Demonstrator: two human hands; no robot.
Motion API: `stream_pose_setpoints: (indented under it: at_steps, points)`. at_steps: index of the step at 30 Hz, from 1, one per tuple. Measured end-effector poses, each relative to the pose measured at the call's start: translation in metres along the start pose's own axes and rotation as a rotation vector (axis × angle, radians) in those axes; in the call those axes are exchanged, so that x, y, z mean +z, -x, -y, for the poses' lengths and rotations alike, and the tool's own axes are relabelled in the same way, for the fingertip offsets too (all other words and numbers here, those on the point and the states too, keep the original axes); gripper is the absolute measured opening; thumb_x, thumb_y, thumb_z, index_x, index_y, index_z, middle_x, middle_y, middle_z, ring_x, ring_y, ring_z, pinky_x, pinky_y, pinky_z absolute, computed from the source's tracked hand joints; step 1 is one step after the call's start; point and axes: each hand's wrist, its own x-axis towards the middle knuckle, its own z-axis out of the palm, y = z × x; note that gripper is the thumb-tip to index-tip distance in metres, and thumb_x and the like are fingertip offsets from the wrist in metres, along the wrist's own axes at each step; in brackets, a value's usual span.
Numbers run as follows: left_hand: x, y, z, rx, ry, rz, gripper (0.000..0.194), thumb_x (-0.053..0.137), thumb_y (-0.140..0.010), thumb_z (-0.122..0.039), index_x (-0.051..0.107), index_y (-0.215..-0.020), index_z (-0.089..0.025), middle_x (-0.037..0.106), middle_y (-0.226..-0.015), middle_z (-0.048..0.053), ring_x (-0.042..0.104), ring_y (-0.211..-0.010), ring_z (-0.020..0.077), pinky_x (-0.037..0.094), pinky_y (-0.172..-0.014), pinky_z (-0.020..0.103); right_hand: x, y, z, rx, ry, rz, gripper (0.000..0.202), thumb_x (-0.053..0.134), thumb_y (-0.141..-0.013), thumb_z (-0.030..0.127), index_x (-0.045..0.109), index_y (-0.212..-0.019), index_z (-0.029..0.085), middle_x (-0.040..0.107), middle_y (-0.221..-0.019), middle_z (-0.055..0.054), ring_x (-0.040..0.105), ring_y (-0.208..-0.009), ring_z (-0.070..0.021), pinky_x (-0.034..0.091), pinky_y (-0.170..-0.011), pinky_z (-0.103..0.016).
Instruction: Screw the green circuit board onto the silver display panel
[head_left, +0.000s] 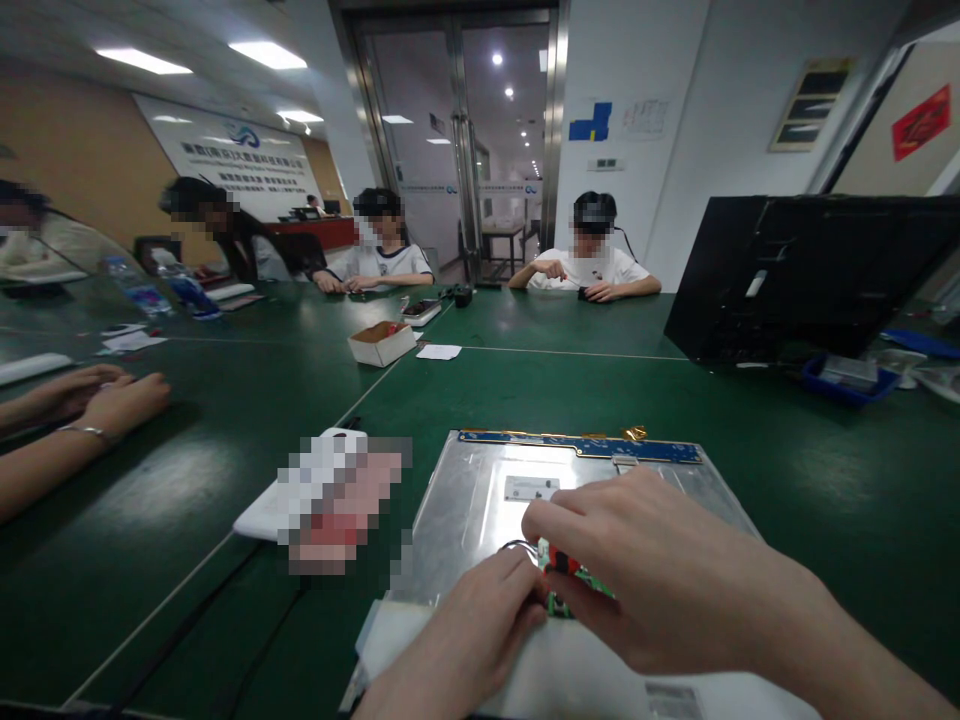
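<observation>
A flat metal-backed display panel (457,490) lies in front of me, with a long blue circuit board (652,450) along its far edge. Over the panel's middle, my right hand (637,570) is closed around a small red-and-black piece (562,560), mostly hidden by the fingers. Under it shows a small green circuit board (559,605) with dark wires (517,545) at its left. My left hand (487,620) has its fingers pressed together at the board's left edge; what they pinch is hidden.
A white device (300,500), partly blurred out, lies left of the panel. Another person's hands (112,400) rest farther left. Beyond are an open cardboard box (381,345) and a white card (439,352). A black monitor (810,270) and blue tray (847,385) stand right. Several people sit around the green table (562,390).
</observation>
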Motion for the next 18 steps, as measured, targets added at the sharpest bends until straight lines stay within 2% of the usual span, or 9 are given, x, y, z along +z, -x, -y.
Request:
stream_pose_setpoints:
  at_steps: [8, 18]
  points:
    - [-0.0007, 0.0009, -0.0011, 0.010, 0.004, -0.010, 0.017, 0.048, -0.094, -0.017, 0.059, -0.105, -0.022, 0.065, -0.106, 0.007, 0.061, -0.098, 0.0231, 0.052, -0.088, 0.034, -0.0022, 0.0006, -0.0013, -0.014, -0.045, 0.033, 0.020, 0.061, -0.080, 0.018, 0.048, -0.094, 0.023, 0.063, -0.083, 0.002, 0.051, -0.063, -0.0133, 0.024, -0.051, -0.027]
    - [0.0039, -0.0004, 0.0054, 0.014, -0.053, -0.006, 0.016, 0.048, -0.096, -0.019, 0.060, -0.105, -0.022, 0.066, -0.106, 0.006, 0.062, -0.098, 0.0226, 0.052, -0.090, 0.035, -0.0031, 0.0005, -0.0006, -0.001, -0.024, 0.023, 0.015, 0.062, -0.080, 0.021, 0.051, -0.090, 0.022, 0.063, -0.081, 0.001, 0.048, -0.062, -0.0137, 0.022, -0.050, -0.028]
